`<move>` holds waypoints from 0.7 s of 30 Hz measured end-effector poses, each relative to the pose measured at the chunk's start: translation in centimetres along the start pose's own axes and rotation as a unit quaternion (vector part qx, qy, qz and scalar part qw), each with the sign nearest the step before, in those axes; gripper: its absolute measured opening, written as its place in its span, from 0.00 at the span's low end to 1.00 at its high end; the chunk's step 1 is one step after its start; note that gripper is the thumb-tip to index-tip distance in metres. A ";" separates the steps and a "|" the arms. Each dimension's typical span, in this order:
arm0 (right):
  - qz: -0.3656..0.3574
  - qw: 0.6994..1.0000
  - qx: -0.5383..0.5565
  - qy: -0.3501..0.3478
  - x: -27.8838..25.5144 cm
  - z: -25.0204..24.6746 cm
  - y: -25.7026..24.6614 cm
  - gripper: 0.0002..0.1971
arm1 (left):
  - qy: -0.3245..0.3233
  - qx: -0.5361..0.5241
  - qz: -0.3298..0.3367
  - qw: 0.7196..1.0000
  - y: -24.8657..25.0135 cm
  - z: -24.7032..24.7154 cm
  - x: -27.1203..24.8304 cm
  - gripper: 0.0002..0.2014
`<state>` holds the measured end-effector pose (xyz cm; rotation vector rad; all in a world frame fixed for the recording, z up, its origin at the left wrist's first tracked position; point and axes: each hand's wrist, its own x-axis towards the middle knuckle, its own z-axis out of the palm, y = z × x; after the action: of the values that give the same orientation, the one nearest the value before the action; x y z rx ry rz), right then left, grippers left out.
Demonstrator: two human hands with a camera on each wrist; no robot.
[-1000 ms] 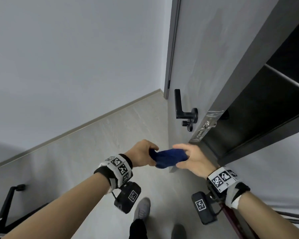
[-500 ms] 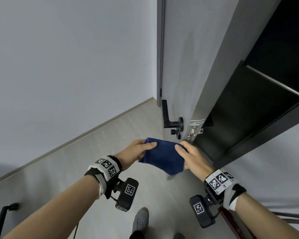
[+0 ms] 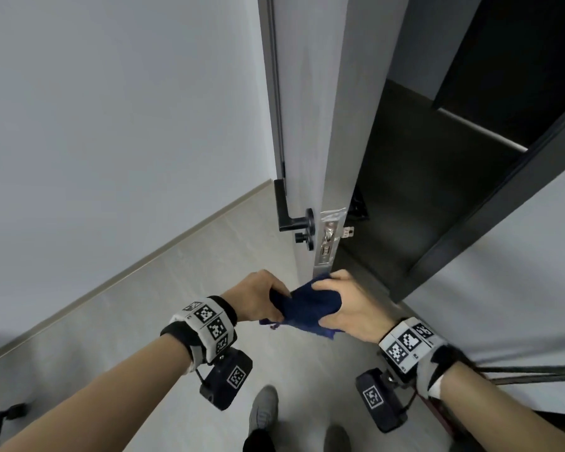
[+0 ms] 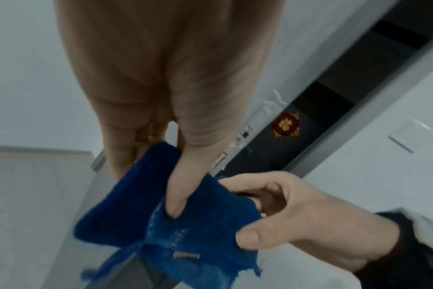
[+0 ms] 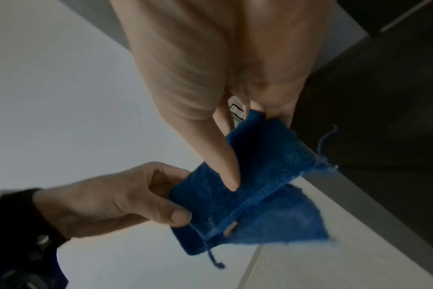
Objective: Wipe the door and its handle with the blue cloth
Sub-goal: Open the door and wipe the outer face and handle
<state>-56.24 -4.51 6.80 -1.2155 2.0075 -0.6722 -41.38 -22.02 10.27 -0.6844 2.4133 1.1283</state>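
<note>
A dark blue cloth is bunched between both hands, just below the grey door's free edge. My left hand pinches its left end, thumb on top in the left wrist view. My right hand grips its right side, with its thumb pressed into the cloth. A frayed corner and loose threads hang down. The black lever handle sticks out from the door above the hands, with a small turn knob under it. Neither hand touches the door or the handle.
The door stands ajar, showing its metal latch plate and a dark doorway to the right. A pale wall and skirting run along the left. My shoes stand on the grey floor below. A black object sits at bottom left.
The cloth was spread flatter half a second ago and is now bunched tighter between the hands. The view has shifted so the door edge and handle sit more centrally above the hands.
</note>
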 end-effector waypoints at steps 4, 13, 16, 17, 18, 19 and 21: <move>0.001 0.998 -0.010 0.061 -0.7 -0.5 -0.3 0.07 | 0.051 -0.001 -0.002 0.999 0.8 -0.6 0.1 0.05; 0.051 0.964 0.184 0.186 -0.5 -2.1 -0.4 0.13 | 0.207 -0.172 -0.026 0.963 1.8 -0.3 0.1 0.05; 0.057 0.946 0.282 0.148 -0.3 -1.9 -1.6 0.07 | 0.225 -0.156 -0.025 0.961 2.5 0.3 0.2 0.05; 0.057 0.935 0.329 0.119 -0.3 -1.9 -2.2 0.07 | 0.218 -0.176 -0.019 0.960 2.8 0.6 0.2 0.05; 0.061 0.922 0.372 0.088 -0.5 -1.9 -2.8 0.10 | 0.205 -0.209 -0.010 0.956 3.2 0.8 0.1 0.05; 0.067 0.912 0.401 0.062 -0.6 -1.9 -3.3 0.13 | 0.184 -0.238 -0.002 0.954 3.6 1.0 0.0 0.05; 0.071 0.912 0.404 0.033 -0.9 -1.9 -3.8 0.16 | 0.151 -0.265 0.017 0.952 4.1 1.2 -0.4 0.06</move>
<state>-55.39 -5.20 10.96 -0.5443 1.5620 -1.3058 -43.25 -18.68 12.18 -1.0478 2.3691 1.8353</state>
